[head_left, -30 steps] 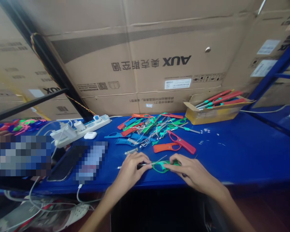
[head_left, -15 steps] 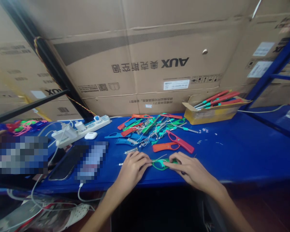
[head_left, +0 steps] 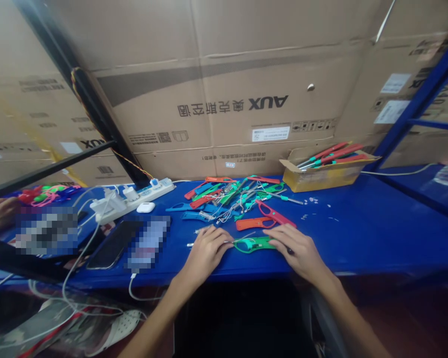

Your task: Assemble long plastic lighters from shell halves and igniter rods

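Note:
A green lighter casing (head_left: 260, 243) lies just above the blue tabletop between my hands, with a teal part (head_left: 248, 243) inside its looped end. My left hand (head_left: 211, 248) is closed, fingers pinching the thin metal tube at the casing's left end; the tube comes out on the hand's far side. My right hand (head_left: 296, 246) has its thumb and fingers on the casing's right end. A small dark object (head_left: 290, 251) shows by the right palm; its kind I cannot make out. Just beyond lie an orange casing (head_left: 252, 223) and a red casing (head_left: 276, 214).
Behind is a heap of lighter casings, wires and metal tubes (head_left: 239, 194). An open carton (head_left: 321, 180) holds red lighters. At left are a power strip (head_left: 134, 199), a white earbud case (head_left: 145, 207), phones (head_left: 114, 246) with cables, and another person's hand (head_left: 2, 214).
My right fingers have shifted right along the casing, showing more of its green body. The left hand keeps its pinch. The view has turned slightly left.

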A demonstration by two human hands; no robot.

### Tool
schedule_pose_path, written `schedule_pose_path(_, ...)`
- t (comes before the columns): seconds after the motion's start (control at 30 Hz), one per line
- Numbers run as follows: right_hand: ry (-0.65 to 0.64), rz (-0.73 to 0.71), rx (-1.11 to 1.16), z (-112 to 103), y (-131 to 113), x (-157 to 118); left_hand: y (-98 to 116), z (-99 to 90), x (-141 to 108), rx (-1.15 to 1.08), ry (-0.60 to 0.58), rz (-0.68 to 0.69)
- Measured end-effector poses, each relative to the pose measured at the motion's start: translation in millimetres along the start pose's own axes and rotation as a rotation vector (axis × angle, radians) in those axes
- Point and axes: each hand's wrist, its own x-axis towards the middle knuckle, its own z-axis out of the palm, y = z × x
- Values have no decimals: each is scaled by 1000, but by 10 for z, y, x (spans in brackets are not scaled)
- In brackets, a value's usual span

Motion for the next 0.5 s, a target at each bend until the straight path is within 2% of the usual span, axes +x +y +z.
schedule_pose_path(0.07, 85, 26, 32, -19, 2, 0, 17, 2, -2, 14, 6, -14)
schedule_pose_path(0.17, 280, 94, 80, -31, 13, -19, 57, -1, -9, 38, 25, -25)
schedule_pose_path(0.3, 573, 334, 173, -2, 32, -59, 52, -49, 0, -1, 113, -55)
schedule_pose_path(0.4, 767, 509, 301, 27, 42, -53, -59, -146, 17, -9, 250, -122)
schedule_pose_path(0.5, 912, 579, 410, 33, 50, -17, -233, -272, 1, 7, 334, -218)
